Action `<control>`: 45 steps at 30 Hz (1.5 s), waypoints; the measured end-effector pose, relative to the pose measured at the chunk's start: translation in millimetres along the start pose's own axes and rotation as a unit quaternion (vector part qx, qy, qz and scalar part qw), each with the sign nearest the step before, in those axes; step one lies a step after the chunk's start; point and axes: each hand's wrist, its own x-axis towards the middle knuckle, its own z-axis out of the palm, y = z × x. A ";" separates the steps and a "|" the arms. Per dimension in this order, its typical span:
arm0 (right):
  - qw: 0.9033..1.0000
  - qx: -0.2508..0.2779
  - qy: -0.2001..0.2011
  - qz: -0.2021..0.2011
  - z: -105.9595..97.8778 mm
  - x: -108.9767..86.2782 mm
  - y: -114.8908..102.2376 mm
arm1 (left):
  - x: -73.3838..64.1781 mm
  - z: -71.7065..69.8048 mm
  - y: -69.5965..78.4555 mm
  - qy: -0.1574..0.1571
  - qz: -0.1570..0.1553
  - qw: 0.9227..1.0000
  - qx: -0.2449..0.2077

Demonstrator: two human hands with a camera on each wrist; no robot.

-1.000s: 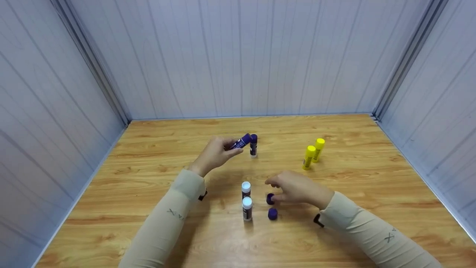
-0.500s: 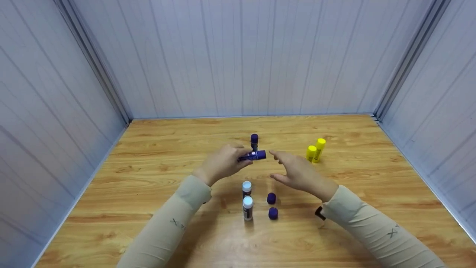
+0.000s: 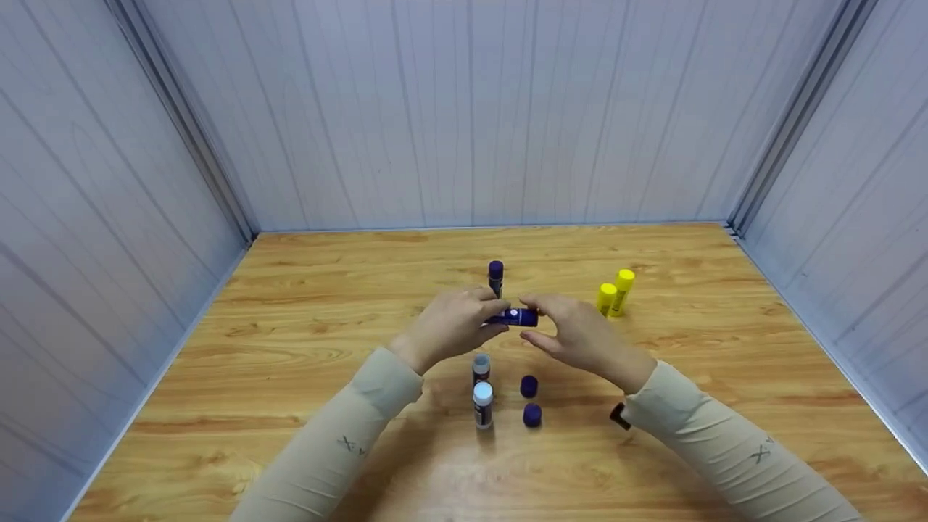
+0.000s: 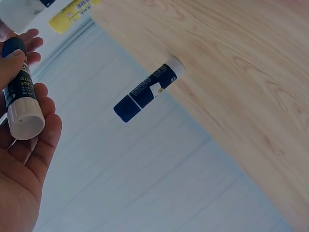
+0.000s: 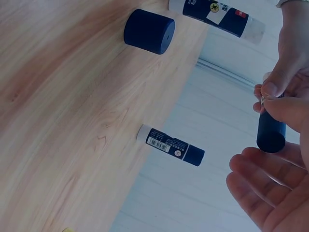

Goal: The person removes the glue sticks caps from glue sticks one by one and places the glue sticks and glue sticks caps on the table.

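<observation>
My left hand (image 3: 453,325) grips a dark blue glue stick (image 3: 518,317) held sideways above the table, its capped end pointing right. In the left wrist view its white base (image 4: 26,121) faces the camera. Thumb and fingers of my right hand (image 3: 580,335) stand spread around the cap (image 5: 271,137); the right thumb overlaps the stick in the right wrist view. Behind, another capped glue stick (image 3: 496,279) stands upright. Nearer stand two glue sticks without caps, a rear one (image 3: 481,368) and a front one (image 3: 483,406). Beside them sit two loose dark blue caps, one behind (image 3: 529,386) the other (image 3: 532,415).
Two yellow glue sticks stand upright at the right, a nearer one (image 3: 607,299) and a farther one (image 3: 622,292). Pale panel walls (image 3: 464,116) enclose the wooden table (image 3: 326,290) at the back and both sides.
My left hand has brought the glue stick rightward and nearer, turning it level. My right hand has left the rear loose cap, now upright, and risen to the glue stick's capped end.
</observation>
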 end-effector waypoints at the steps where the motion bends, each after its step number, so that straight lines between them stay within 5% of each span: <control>1: 1.000 0.004 0.006 -0.006 0.3 0.1 -0.1 | -0.1 0.0 0.5 0.001 0.001 1.000 0.000; 7: 0.998 0.016 0.038 -0.037 0.4 -0.2 -0.7 | 1.2 -1.3 5.4 0.010 0.003 1.000 0.019; 13: 0.996 0.062 0.055 -0.040 -2.3 0.9 -4.6 | 8.5 -1.9 14.0 -0.013 -0.042 0.995 0.086; 21: 0.989 0.136 0.056 -0.024 -3.8 4.2 -14.3 | 15.1 1.6 25.0 0.040 -0.060 0.972 0.222; 29: 0.979 0.198 0.044 0.003 -10.3 4.2 -21.9 | 15.5 4.0 28.3 0.087 -0.050 0.955 0.279; 41: 0.982 0.132 0.079 -0.110 -8.2 3.0 -18.5 | 13.9 2.3 29.5 0.086 -0.048 0.956 0.276; 45: 0.983 0.105 0.078 -0.129 -7.3 2.4 -15.9 | 13.2 2.0 24.8 0.059 -0.043 0.965 0.252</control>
